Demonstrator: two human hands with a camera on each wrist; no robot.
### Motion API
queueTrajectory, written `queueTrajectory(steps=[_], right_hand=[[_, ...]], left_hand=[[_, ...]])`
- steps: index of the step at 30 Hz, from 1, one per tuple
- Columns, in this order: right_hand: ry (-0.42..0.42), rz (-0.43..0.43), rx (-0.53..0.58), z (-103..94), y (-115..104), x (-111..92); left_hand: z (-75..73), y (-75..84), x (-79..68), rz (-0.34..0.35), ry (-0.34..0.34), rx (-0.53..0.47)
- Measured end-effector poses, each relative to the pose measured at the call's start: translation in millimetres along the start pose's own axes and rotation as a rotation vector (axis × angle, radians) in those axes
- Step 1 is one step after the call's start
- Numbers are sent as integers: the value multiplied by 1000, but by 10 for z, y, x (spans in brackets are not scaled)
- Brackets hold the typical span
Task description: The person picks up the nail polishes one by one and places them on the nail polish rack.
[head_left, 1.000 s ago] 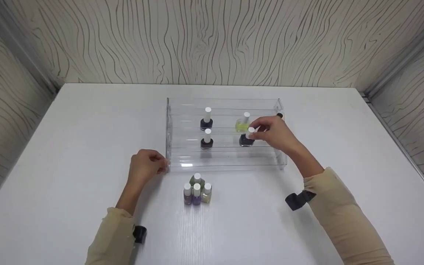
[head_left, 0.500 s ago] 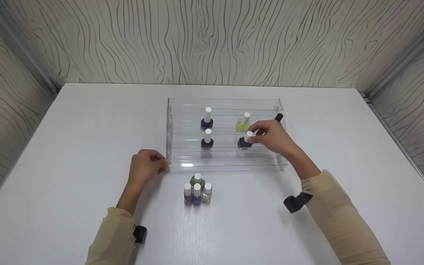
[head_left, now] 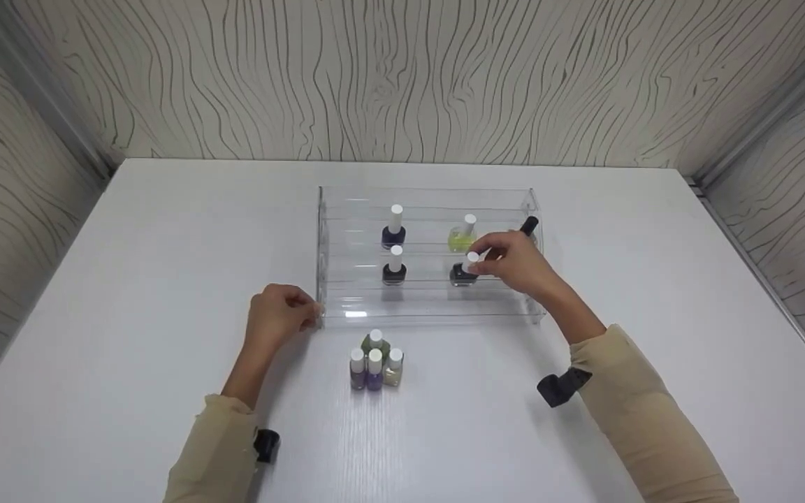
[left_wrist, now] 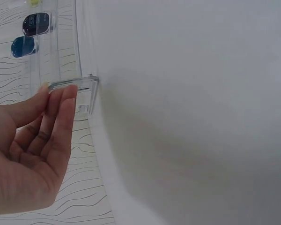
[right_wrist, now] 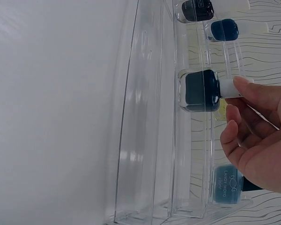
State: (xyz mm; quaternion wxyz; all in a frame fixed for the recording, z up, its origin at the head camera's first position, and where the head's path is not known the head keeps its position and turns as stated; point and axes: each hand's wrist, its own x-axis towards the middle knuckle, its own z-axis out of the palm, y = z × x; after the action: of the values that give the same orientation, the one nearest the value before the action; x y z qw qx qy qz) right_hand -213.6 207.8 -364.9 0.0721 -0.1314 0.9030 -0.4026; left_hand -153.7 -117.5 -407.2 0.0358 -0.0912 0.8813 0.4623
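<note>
My right hand [head_left: 518,264] pinches the white cap of a dark nail polish bottle [right_wrist: 201,90] between thumb and fingers. This bottle is at the middle tier of a clear stepped display rack [head_left: 430,305], right of centre; I cannot tell whether it bears its weight on the step. At the rack's front left corner, my left hand [head_left: 278,314] pinches the clear side panel [left_wrist: 70,83]. Left on the same tier stands a dark nail polish [head_left: 394,272]. Behind are a dark blue one [head_left: 393,236] and a yellow one [head_left: 460,240].
A light blue bottle with a black cap [right_wrist: 227,183] stands at the rack's right end, partly behind the right hand in the head view. Several small white-capped polishes [head_left: 374,377] stand clustered on the white table [head_left: 130,279] before the rack. A patterned wall rises behind.
My right hand has moved slightly left and toward the front with the dark nail polish. More of the black cap now shows behind it. The left hand has stayed on the rack.
</note>
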Motion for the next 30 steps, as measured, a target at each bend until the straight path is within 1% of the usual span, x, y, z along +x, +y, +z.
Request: queueTrajectory(steps=[7, 15, 19, 25, 30], right_hand=[[0, 5, 12, 6, -3, -4], [-5, -13, 50, 17, 29, -11], [0, -24, 48, 22, 55, -8], [2, -29, 80, 3, 66, -24], [-3, -26, 97, -29, 52, -44]], left_hand=[[4, 5, 2, -14, 0, 1], [-12, -2, -15, 30, -10, -21], [-11, -5, -14, 29, -8, -21], [-15, -2, -14, 24, -10, -22], [-21, -1, -13, 33, -12, -25]])
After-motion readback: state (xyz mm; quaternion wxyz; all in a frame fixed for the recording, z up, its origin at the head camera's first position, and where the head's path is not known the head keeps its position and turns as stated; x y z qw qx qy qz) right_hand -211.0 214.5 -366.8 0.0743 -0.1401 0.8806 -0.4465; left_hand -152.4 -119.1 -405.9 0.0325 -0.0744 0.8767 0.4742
